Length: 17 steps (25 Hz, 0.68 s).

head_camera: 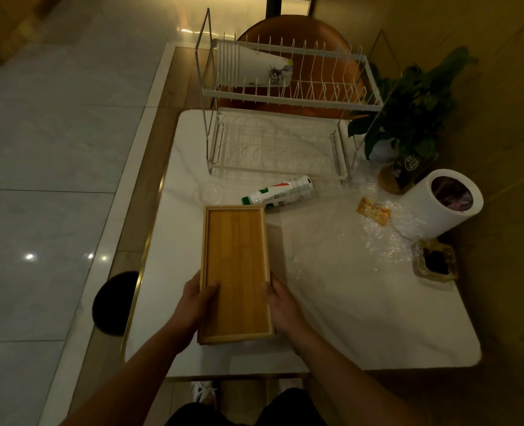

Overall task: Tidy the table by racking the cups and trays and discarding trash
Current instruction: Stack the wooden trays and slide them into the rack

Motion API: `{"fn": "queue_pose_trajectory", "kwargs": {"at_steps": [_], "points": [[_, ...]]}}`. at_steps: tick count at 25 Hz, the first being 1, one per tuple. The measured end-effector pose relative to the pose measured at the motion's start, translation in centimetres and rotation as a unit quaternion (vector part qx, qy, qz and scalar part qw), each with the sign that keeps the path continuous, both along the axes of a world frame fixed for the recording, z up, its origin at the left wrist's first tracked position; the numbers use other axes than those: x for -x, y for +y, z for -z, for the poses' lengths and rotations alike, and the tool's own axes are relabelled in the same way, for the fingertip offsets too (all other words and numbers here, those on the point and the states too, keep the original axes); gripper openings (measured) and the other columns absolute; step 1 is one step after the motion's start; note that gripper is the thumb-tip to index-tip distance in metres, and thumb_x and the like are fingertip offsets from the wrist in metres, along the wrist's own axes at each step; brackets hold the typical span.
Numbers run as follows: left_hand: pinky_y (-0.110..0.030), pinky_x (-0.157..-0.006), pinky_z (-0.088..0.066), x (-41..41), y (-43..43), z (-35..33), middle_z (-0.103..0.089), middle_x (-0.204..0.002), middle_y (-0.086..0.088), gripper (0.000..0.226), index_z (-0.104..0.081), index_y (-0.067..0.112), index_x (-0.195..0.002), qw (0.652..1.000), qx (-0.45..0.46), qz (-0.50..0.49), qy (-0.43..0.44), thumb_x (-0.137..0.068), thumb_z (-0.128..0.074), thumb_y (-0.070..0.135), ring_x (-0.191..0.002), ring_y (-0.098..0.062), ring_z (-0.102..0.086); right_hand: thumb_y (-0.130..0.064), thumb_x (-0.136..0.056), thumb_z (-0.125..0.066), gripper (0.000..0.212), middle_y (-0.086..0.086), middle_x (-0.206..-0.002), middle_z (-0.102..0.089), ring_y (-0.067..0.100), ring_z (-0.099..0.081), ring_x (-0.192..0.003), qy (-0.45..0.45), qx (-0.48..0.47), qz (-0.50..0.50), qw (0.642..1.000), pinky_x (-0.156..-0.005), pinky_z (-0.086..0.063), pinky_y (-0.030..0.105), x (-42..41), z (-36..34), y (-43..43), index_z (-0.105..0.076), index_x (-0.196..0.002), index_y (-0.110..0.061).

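While the left hand (197, 299) and the right hand (285, 305) hold the near end of the wooden tray (236, 265), their fingers (210, 289) curl round its two long edges, thumbs lying on top; the tray runs lengthwise away from the person over the near-left part of the white table (346, 318), and whether it rests on the table or is lifted I cannot tell; its far end lies just beside a white bottle (279, 192) that lies on its side; a clear plastic lid (208, 195) sits left of the bottle; beyond them stands a two-tier dish rack (285, 96), with a stack of white cups (248, 64) lying sideways in the left of its upper tier; to the right are a yellow wrapper (372, 210) on crumpled plastic film (386, 241), a white bin (442, 204), a glass ashtray (435, 261) and a potted plant (414, 103).
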State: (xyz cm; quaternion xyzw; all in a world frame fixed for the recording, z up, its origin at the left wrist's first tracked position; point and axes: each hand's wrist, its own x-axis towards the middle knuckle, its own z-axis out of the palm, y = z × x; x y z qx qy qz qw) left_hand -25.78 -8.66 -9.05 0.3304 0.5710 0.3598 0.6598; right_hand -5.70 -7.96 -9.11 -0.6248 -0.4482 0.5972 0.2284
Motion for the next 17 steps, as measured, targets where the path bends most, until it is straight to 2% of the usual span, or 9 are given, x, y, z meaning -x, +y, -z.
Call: {"fn": "queue_pose_trajectory", "kwargs": {"at_steps": [4,5,7,9,12,17], "points": [[-0.036,-0.077,-0.060,0.1,-0.3,0.7,-0.064,-0.126,0.004,0.048,-0.045,0.037,-0.136,0.999,0.023,-0.024,0.002,-0.091,-0.058,0.045,-0.107,-0.021,-0.069,-0.041,-0.102,-0.038,0.036,-0.003,-0.138,-0.054,-0.023,-0.055,-0.096,0.009,0.008,0.018,1.000,-0.075,-0.043,0.000,-0.3,-0.1,0.2,-0.042,-0.138,-0.037],[-0.036,-0.076,-0.060,0.1,-0.4,0.9,-0.065,-0.125,0.005,0.044,-0.047,0.040,-0.132,0.999,0.036,-0.034,-0.002,-0.091,-0.059,0.045,-0.107,-0.021,-0.068,-0.046,-0.101,-0.039,0.045,-0.001,-0.143,-0.050,-0.017,-0.055,-0.105,0.003,0.021,0.029,0.999,-0.083,-0.044,0.004,-0.5,-0.1,0.2,-0.040,-0.143,-0.031],[-0.033,-0.069,-0.060,0.0,-0.8,1.1,-0.067,-0.121,0.007,0.038,-0.050,0.045,-0.126,0.997,0.055,-0.042,-0.016,-0.090,-0.062,0.044,-0.102,-0.019,-0.070,-0.055,-0.098,-0.038,0.062,0.001,-0.151,-0.043,0.006,-0.052,-0.124,-0.005,0.060,0.041,0.997,-0.097,-0.041,0.019,-0.5,-0.2,0.4,-0.032,-0.150,-0.023],[-0.031,-0.066,-0.060,-0.1,-1.0,1.3,-0.067,-0.120,0.006,0.042,-0.050,0.042,-0.129,0.997,0.063,-0.047,-0.018,-0.089,-0.063,0.040,-0.100,-0.020,-0.071,-0.057,-0.097,-0.038,0.061,0.001,-0.148,-0.047,0.010,-0.055,-0.117,0.001,0.075,0.032,0.997,-0.094,-0.045,0.022,0.2,-0.3,0.5,-0.036,-0.148,-0.025],[-0.039,-0.072,-0.060,0.5,-1.0,1.5,-0.065,-0.124,-0.001,0.048,-0.048,0.034,-0.137,0.995,0.069,-0.064,-0.024,-0.091,-0.063,0.032,-0.107,-0.029,-0.067,-0.056,-0.097,-0.040,0.060,0.005,-0.147,-0.049,0.023,-0.051,-0.127,-0.003,0.090,0.043,0.995,-0.106,-0.044,0.044,1.3,-0.2,0.4,-0.037,-0.148,-0.024],[-0.042,-0.076,-0.058,1.3,-0.9,1.5,-0.065,-0.126,-0.006,0.049,-0.050,0.028,-0.139,0.995,0.073,-0.062,-0.032,-0.091,-0.062,0.024,-0.111,-0.032,-0.064,-0.044,-0.101,-0.040,0.051,0.009,-0.141,-0.053,0.027,-0.053,-0.125,-0.012,0.079,0.061,0.995,-0.106,-0.045,0.047,1.7,-0.3,0.0,-0.040,-0.146,-0.019]]}}
